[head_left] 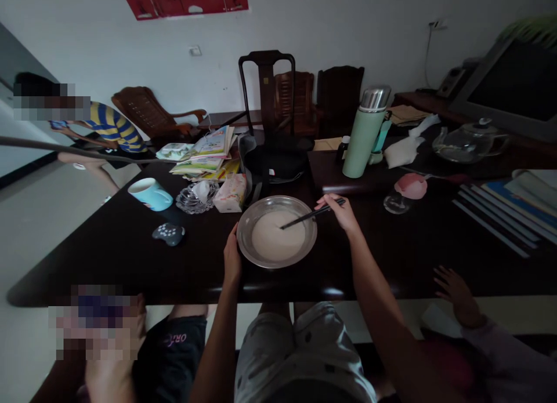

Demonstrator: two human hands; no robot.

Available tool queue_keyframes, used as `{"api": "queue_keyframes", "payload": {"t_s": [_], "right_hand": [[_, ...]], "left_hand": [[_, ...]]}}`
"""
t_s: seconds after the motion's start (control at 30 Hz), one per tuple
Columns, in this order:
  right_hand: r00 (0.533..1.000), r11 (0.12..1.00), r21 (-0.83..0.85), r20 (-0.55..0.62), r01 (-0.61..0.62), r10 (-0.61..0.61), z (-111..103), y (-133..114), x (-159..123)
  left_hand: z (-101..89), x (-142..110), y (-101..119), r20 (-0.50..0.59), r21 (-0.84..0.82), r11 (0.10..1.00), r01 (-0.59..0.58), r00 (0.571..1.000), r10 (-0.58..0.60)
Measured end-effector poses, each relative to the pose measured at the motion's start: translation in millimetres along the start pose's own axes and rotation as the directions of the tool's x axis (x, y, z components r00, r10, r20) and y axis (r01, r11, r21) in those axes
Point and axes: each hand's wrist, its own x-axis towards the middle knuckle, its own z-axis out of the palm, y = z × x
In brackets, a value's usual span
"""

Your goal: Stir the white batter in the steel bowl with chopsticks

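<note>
A wide metal bowl (313, 240) stands on the dark table, holding a pale, milky batter-like liquid (278, 243). My left hand (232, 255) is against the bowl's left side, fingers curled along its outer wall and partly hidden by it. Dark chopsticks (304, 217) are gripped in my right hand (337, 210), just beyond the bowl's right rim. Their tips slant down to the left into the liquid; whether there is one stick or two is hard to make out.
Left of the bowl are a tissue pack (231, 193), glass dish (196, 199), blue mug (150, 194) and game controller (169, 233). A green thermos (366, 133), pink-topped glass (409, 191) and stacked books (496, 217) are to the right. Other people sit at both sides; one's hand (459, 296) is by the table edge.
</note>
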Motion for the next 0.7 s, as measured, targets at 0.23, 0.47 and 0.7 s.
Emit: {"api": "queue_keyframes", "payload": {"t_s": [0.23,0.47,0.7], "right_hand": [[0.992,1.0,0.018,0.128,-0.02,0.017,2.9,-2.7,-0.7],[1.0,1.0,-0.004,0.01,-0.002,0.002,-1.9,0.1,0.6],[1.0,1.0,-0.007,0.0,0.022,-0.022,-0.5,-1.9,-0.2]], "left_hand": [[-2.4,-1.0,-3.0,0.012,-0.007,1.0,0.0,1.0,0.0],[-2.4,-1.5,-4.4,0.021,0.014,0.999,-0.037,0.999,0.036],[-5.5,-1.7,-5.9,0.02,0.024,0.999,-0.038,0.999,0.037]]}}
